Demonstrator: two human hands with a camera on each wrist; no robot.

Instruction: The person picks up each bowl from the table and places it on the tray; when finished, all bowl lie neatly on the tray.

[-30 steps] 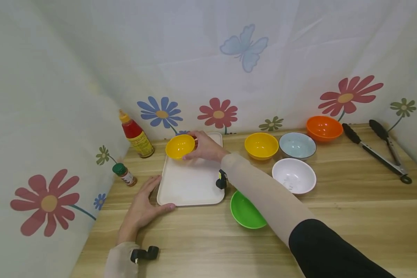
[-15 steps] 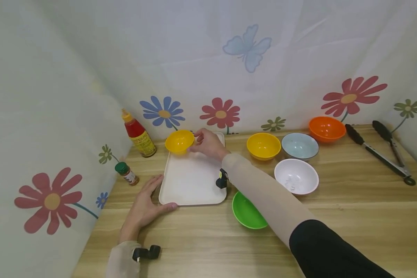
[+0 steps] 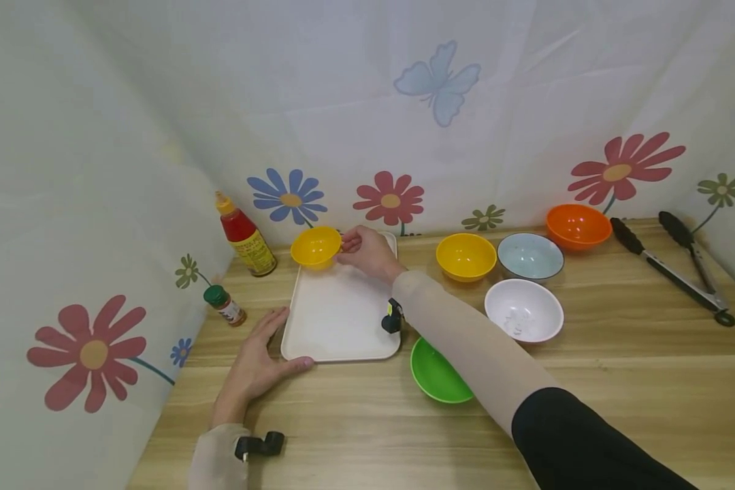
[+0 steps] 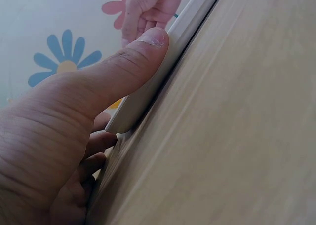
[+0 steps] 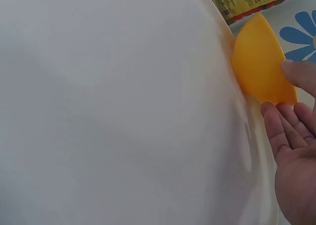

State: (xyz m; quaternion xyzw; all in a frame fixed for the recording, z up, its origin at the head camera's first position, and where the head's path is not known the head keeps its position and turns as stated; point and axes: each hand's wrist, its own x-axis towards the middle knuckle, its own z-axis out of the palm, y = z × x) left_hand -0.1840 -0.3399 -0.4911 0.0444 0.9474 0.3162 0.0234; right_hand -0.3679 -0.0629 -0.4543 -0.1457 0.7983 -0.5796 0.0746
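1. Flowered cloth (image 3: 343, 122) backs wood tabletop (image 3: 355, 442).
2. Sauce bottle (image 3: 252, 253): left of yellow bowl (image 3: 315, 248); avoid bumping.
3. Left hand (image 3: 254, 367): fingers straight, around white tray's (image 3: 339, 327) near-left corner; brace lightly.
4. Yellow bowl: upright at tray's far-left corner; base should sit inside the rim.
5. Right hand (image 3: 369, 254): fingers loosely extended at bowl's right rim; nudge gently, don't tip.
6. Green bowl (image 3: 437, 374): partly hidden by right sleeve (image 3: 484, 340); hold forearm high.

There is room to pass on the worktop (image 3: 337, 432) along the front edge of the tray (image 3: 343, 323), between the left hand (image 3: 258, 361) and the green bowl (image 3: 436, 371). The right arm (image 3: 471, 340) crosses the tray's right edge; a yellow bowl (image 3: 316, 248) blocks its back-left corner.
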